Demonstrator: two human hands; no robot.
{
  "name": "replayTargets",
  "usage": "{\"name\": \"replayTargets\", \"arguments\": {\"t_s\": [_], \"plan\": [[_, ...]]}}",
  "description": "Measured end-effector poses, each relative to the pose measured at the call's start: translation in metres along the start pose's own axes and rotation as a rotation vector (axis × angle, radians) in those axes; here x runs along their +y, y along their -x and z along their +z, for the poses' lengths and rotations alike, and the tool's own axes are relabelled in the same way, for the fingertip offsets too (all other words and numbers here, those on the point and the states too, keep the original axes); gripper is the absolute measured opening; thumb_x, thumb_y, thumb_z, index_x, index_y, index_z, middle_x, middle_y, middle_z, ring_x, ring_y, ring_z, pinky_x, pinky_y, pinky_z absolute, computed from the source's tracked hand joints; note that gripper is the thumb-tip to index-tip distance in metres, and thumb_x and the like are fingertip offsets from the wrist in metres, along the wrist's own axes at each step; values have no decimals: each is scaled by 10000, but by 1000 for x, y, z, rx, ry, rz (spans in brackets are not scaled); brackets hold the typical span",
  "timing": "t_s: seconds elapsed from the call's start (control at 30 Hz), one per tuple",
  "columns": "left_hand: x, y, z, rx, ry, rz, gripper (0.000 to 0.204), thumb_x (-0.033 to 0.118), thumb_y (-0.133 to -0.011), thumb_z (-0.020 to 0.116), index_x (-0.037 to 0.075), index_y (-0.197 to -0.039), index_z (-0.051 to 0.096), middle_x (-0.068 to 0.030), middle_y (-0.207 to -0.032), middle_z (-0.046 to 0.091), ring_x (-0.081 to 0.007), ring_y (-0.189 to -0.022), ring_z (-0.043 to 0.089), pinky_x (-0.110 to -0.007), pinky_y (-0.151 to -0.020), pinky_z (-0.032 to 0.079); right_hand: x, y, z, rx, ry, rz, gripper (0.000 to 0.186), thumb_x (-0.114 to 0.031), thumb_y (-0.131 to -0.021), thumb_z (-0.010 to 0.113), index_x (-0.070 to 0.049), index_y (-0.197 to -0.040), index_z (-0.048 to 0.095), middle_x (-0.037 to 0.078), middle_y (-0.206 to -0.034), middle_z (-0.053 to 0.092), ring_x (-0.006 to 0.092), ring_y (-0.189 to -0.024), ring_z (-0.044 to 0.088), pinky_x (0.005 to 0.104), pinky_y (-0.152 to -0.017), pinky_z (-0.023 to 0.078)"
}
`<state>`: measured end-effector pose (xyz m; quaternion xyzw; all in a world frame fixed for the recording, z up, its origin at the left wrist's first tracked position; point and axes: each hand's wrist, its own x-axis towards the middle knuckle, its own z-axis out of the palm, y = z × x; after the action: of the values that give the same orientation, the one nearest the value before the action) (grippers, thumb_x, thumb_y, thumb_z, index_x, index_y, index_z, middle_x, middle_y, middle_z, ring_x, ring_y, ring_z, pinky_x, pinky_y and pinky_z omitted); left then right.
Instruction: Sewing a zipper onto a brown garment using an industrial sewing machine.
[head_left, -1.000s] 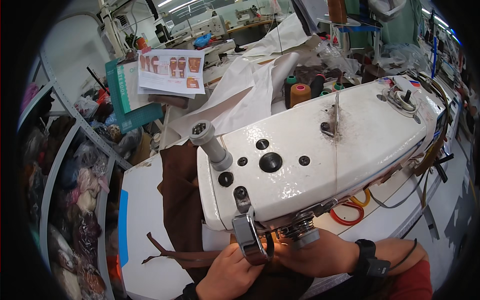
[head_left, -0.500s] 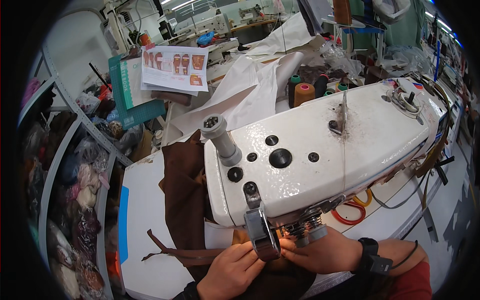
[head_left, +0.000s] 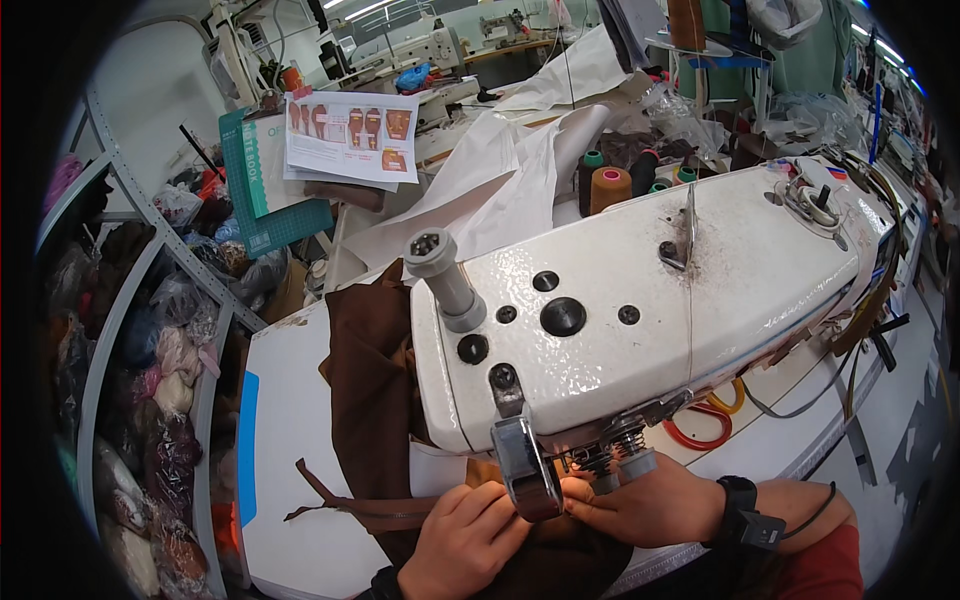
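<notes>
A white sewing machine (head_left: 600, 280) spans the middle, its head over a dark brown fabric (head_left: 370, 375). My left hand (head_left: 465, 540) is closed, its bent fingers pressed together on the fabric just left of the machine's metal take-up guard (head_left: 526, 470). A brown zipper tape (head_left: 385, 512) runs from under this hand to the left, its end split in two. On the guard's right, my right hand (head_left: 650, 505) is closed with fingertips pinching the fabric's edge by the needle area. The guard hides the needle and some fingertips.
Red-handled scissors (head_left: 697, 428) lie behind my right hand on the white table (head_left: 290, 440). Thread cones (head_left: 610, 190) stand beyond the machine. Printed sheets (head_left: 350, 138) hang at back left, above shelves of bagged materials (head_left: 175, 360). White sheet material (head_left: 490, 185) drapes behind.
My left fingers have bent more and the knuckles have risen slightly. The right hand stays nearly where it was, and the fabric has barely moved.
</notes>
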<state>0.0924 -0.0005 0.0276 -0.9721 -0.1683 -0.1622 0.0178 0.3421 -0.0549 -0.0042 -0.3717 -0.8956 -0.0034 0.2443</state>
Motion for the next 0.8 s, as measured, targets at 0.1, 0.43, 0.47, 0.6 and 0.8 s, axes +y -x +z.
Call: {"name": "replayTargets", "arguments": {"t_s": [0.1, 0.43, 0.47, 0.6, 0.8], "plan": [[1, 2, 1, 21, -14, -10, 323, 102, -772, 697, 51, -1085, 752, -66, -1011, 659, -243, -904, 666, -372, -716, 508, 0, -1, -2, -5, 20, -14, 224, -168, -836, 685, -67, -1023, 755, 12, -917, 664, 193, -1007, 603, 326, -952, 497], [2, -1, -1, -11, -22, -2, 399, 110, -781, 678, 60, -1171, 745, -41, -986, 622, -199, -828, 650, -355, -706, 502, 0, 0, 1, -22, -19, 28, 220, -162, -851, 687, -63, -1035, 757, 17, -933, 667, 193, -1022, 606, 321, -941, 496], [2, 0, -1, -27, -30, -2, 416, 116, -790, 671, 69, -1198, 739, -35, -995, 613, -196, -847, 648, -356, -731, 502, 0, 0, 0, -18, -28, 25, 213, -161, -856, 687, -61, -1030, 757, 18, -935, 667, 193, -1023, 607, 319, -940, 496], [4, 1, -5, -130, -39, -27, 434, 115, -819, 655, 81, -1246, 724, -53, -1111, 633, -207, -970, 644, -386, -837, 503, 1, 0, -1, -8, -23, 0, 207, -162, -865, 685, -52, -1027, 755, 27, -942, 669, 193, -1030, 609, 318, -938, 498], [-2, 12, 10, -74, 252, -92, 347, 94, -865, 655, 25, -1202, 702, -137, -1168, 622, -324, -1294, 560, -459, -1109, 461, 1, 0, -5, -1, -34, 1, 125, -158, -886, 681, -62, -951, 731, 35, -916, 655, 204, -1000, 617, 346, -973, 499]]}}
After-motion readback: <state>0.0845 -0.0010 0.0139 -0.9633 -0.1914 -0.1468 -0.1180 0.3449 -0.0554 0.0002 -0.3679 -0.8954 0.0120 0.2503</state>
